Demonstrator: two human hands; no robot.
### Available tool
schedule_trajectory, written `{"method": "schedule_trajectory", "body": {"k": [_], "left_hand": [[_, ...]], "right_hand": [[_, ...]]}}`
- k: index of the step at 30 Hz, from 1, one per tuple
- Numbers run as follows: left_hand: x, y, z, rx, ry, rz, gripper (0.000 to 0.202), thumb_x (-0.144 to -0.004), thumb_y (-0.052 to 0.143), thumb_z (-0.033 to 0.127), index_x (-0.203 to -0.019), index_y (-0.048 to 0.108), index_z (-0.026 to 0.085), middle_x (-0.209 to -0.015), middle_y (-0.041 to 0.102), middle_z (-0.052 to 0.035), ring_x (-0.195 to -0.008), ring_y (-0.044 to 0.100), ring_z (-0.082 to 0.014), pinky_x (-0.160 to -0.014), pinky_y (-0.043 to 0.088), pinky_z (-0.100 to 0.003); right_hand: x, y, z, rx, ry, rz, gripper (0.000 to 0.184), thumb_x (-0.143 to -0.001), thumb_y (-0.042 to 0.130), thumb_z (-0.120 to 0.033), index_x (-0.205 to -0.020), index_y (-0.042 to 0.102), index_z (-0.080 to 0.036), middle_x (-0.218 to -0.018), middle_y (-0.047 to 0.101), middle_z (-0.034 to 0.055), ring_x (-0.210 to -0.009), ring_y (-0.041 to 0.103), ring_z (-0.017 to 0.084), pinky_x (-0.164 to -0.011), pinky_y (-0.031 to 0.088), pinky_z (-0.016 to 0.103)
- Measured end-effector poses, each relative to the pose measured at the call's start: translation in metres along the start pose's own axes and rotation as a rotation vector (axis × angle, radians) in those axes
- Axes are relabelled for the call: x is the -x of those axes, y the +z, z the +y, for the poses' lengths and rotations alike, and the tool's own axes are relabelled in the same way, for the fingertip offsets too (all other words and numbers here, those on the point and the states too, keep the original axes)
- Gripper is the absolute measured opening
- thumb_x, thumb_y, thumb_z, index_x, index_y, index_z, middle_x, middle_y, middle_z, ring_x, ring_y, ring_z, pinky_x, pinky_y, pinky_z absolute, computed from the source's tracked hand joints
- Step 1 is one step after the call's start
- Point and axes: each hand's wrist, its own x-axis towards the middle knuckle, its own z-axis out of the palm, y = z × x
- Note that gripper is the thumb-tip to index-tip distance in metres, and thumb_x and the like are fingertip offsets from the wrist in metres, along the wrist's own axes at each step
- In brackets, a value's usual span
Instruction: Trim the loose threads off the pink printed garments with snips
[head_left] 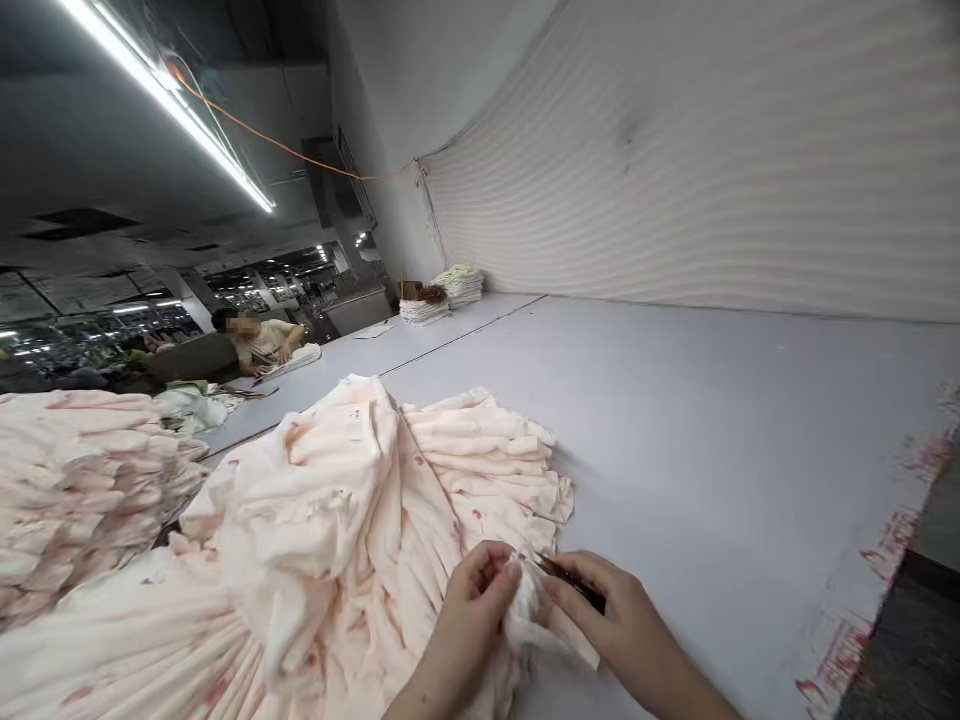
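A pale pink, soft garment with small red prints lies spread over the near left of the table, a small white label showing near its top. My left hand pinches a bunched whitish edge of it between thumb and fingers. Close beside it, my right hand is closed around a slim, dark, pointed hand tool. The tool's tip touches or nearly touches the pinched cloth. Its exact kind is partly hidden by my fingers. Loose cloth hangs down between both hands.
Another heap of pink garments lies at the left. Folded stacks stand at the table's far end by a pale striped wall covering. A co-worker bends over cloth across the table. Printed tape edges the table's right side.
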Motion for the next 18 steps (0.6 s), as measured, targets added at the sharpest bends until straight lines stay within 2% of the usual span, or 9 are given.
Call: {"method": "schedule_trajectory", "body": {"k": [4,7,14,18], "left_hand": [[-0.002,0.001,-0.001,-0.024,0.000,-0.054,0.023,-0.076,0.066,0.036,-0.083,0.060,0.015,-0.073,0.057,0.0005,-0.071,0.051,-0.0121,-0.067,0.038,-0.023],[-0.001,0.002,0.000,-0.008,-0.004,-0.065,0.022,-0.075,0.068,0.034,-0.082,0.060,0.015,-0.072,0.056,0.0011,-0.068,0.049,-0.0107,-0.065,0.037,-0.021],[-0.003,0.000,0.004,0.070,-0.091,-0.069,0.022,-0.075,0.068,0.033,-0.081,0.058,0.015,-0.065,0.052,0.0035,-0.056,0.047,-0.0069,-0.053,0.034,-0.017],[-0.007,-0.002,0.009,0.085,-0.110,-0.086,0.026,-0.074,0.068,0.036,-0.083,0.056,0.015,-0.065,0.056,0.0018,-0.058,0.052,-0.0096,-0.054,0.037,-0.019]], "right_hand": [[-0.001,0.005,-0.003,0.012,-0.019,-0.013,0.025,-0.082,0.054,-0.038,-0.070,0.065,-0.019,-0.073,0.064,0.0016,-0.071,0.058,0.018,-0.063,0.042,0.024],[-0.006,0.009,0.002,0.007,-0.033,0.005,0.030,-0.080,0.055,-0.041,-0.061,0.062,-0.019,-0.060,0.056,-0.0010,-0.062,0.051,0.015,-0.056,0.038,0.023],[-0.015,0.017,0.004,-0.386,0.145,-0.075,0.028,-0.074,0.062,-0.042,-0.066,0.066,-0.015,-0.060,0.056,-0.0009,-0.062,0.051,0.015,-0.058,0.039,0.023],[-0.018,0.018,0.005,-0.492,0.201,-0.063,0.029,-0.077,0.059,-0.041,-0.063,0.064,-0.015,-0.057,0.054,-0.0021,-0.057,0.049,0.012,-0.058,0.039,0.023]]}}
